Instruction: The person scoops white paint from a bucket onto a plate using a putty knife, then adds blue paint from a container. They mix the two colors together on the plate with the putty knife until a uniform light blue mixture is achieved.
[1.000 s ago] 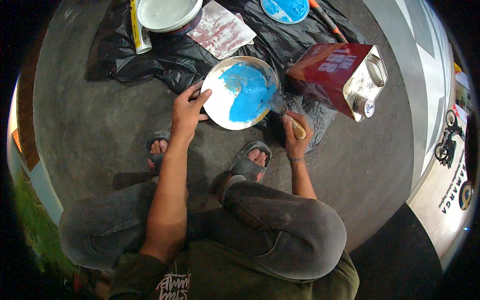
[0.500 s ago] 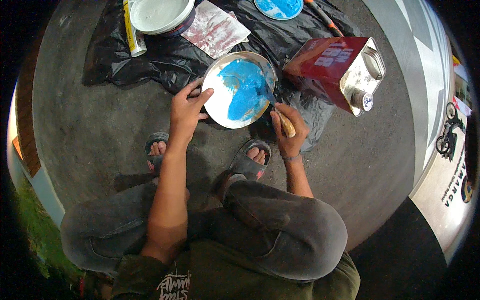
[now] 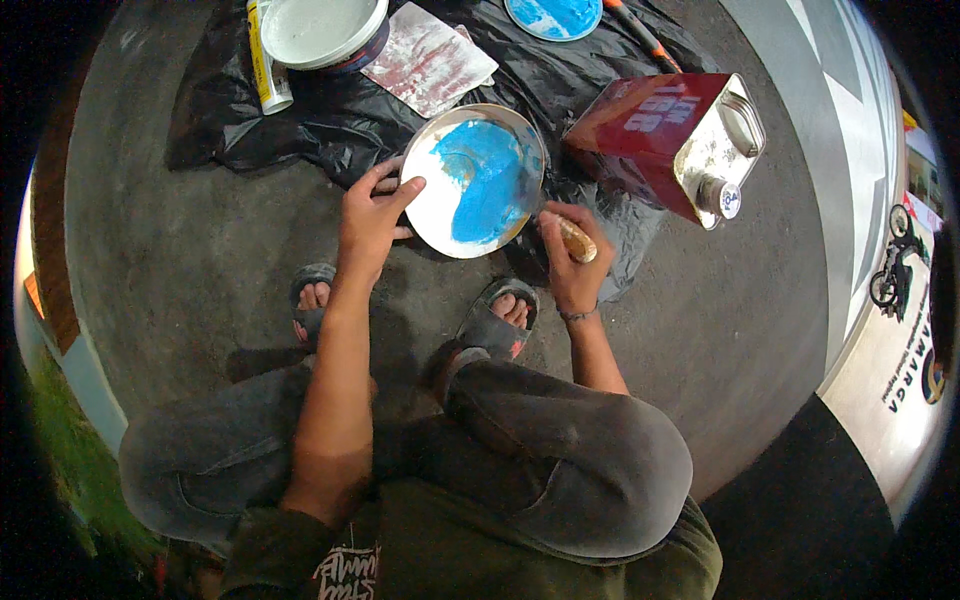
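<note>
A round, shallow white bowl (image 3: 425, 222) is tilted above the ground, with thick blue paste (image 3: 486, 205) smeared across its middle and right side. My left hand (image 3: 370, 218) grips its left rim, thumb on the inner face and fingers around the edge. Just off the bowl's lower right rim, my right hand (image 3: 578, 262) is closed around the wooden handle of a putty knife (image 3: 577, 241). The knife's blade cannot be made out now.
Right of the bowl stands a dark red metal can (image 3: 650, 135) with a capped spout. Black plastic sheeting (image 3: 300, 140) carries a white-lidded tub (image 3: 325, 30), a yellow tube (image 3: 268, 60), stained sandpaper-like sheets (image 3: 430, 60), a blue-smeared lid (image 3: 555, 15) and an orange-handled tool (image 3: 640, 35).
The putty knife has come out of the blue paste, and my right hand has shifted slightly left, its handle turning. The bowl stays in my left hand, almost unmoved.
</note>
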The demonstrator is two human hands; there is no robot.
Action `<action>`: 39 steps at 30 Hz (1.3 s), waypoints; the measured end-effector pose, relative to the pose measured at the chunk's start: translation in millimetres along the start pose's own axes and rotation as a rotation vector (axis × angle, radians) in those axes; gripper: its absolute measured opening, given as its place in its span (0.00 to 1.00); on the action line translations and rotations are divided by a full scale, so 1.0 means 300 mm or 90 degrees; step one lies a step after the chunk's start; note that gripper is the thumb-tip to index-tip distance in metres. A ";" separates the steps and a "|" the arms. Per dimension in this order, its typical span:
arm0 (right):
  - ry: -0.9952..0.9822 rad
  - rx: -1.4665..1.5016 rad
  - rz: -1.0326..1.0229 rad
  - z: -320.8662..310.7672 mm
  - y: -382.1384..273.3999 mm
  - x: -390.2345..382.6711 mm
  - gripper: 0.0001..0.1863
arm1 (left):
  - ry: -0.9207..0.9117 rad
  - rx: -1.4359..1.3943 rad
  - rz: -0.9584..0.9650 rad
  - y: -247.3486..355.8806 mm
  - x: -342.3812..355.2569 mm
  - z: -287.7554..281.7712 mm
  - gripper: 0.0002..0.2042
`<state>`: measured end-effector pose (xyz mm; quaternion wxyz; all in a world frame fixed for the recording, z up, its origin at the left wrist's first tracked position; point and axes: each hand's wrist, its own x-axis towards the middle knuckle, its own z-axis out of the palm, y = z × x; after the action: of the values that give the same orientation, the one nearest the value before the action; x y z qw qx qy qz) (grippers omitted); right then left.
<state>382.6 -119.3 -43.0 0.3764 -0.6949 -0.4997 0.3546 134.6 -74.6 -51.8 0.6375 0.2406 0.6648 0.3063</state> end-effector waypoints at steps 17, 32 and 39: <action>-0.094 -0.079 0.014 -0.008 -0.012 0.032 0.06 | -0.010 0.006 0.001 -0.007 0.001 0.001 0.27; -0.070 -0.008 0.029 0.013 0.000 0.005 0.08 | -0.006 -0.004 0.007 -0.012 -0.003 0.002 0.25; -0.002 0.035 0.062 0.024 -0.030 -0.003 0.08 | 0.001 -0.040 0.027 -0.014 -0.008 0.005 0.25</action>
<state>372.3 -117.1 -38.5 0.3771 -0.7073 -0.4557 0.3871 136.6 -79.1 -53.0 0.6375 0.2341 0.6504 0.3404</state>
